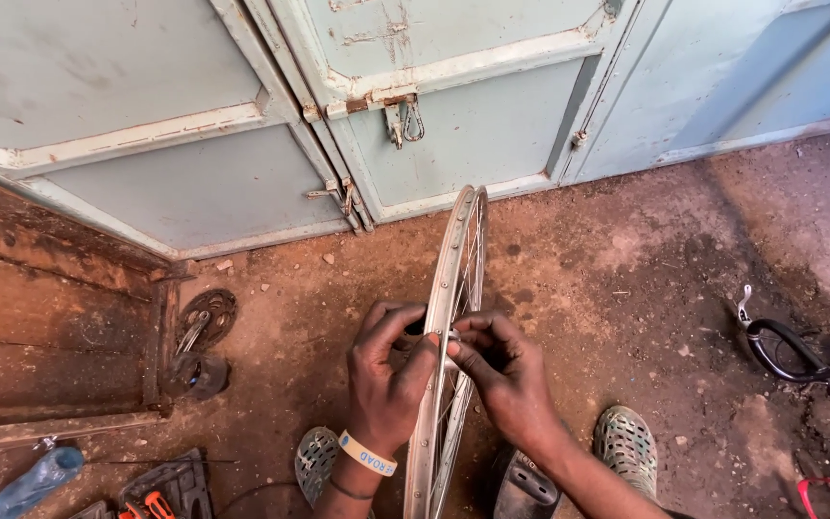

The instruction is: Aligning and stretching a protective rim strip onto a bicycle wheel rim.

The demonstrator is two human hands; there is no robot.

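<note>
You are looking down at a packed dirt floor [626,279], reddish and littered with small stones, running up to pale blue metal doors [473,115] along its far edge. Standing upright on that floor, between your two feet and edge-on to you, is a bare bicycle wheel rim [453,288], silver and scuffed, with thin spokes [474,250] showing inside it; its plane is running straight away from you toward the doors, so its long line is lying near to far, not side to side. Your left hand [388,375] is wrapping the rim from the left, fingers curled against the metal and thumb lying over the edge. Your right hand [501,370] is coming in from the right side, fingertips bunched and pinching something small right at the rim where a spoke meets it; what that thing is cannot be told. Both hands are touching the rim at about the same height, nearly meeting across it, neither clearly nearer. A pale wristband [368,454] is circling your left wrist. Your grey perforated clogs [626,444] are flanking the wheel's lower part. Toward the floor's left edge a chainring with crank [206,325] is lying beside worn wooden boards [50,317], and a plastic bottle [26,485] is resting at the near left corner. Near the right edge a black curved part [782,351] is lying well apart.
</note>
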